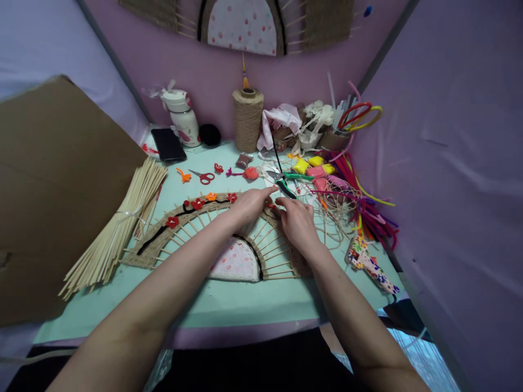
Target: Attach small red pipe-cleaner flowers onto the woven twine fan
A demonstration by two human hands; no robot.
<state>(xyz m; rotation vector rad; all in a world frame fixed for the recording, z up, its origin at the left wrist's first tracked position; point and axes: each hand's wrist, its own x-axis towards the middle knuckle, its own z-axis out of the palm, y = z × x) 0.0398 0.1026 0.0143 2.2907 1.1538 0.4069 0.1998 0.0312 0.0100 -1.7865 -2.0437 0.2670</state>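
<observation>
Head | arched woven-twine fan | left hand, right hand over it | fingers bent, grip: can't tell

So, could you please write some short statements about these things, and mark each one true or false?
1. The left hand and right hand are both at the fan-shaped woven piece. True.
2. The red-handled scissors lie right of the green-handled pliers. False: they lie left of them.
3. The twine spool stands upright. True.
4. The phone lies right of the bottle. False: it lies to the left.
5. The bundle of sticks is tied. True.
</observation>
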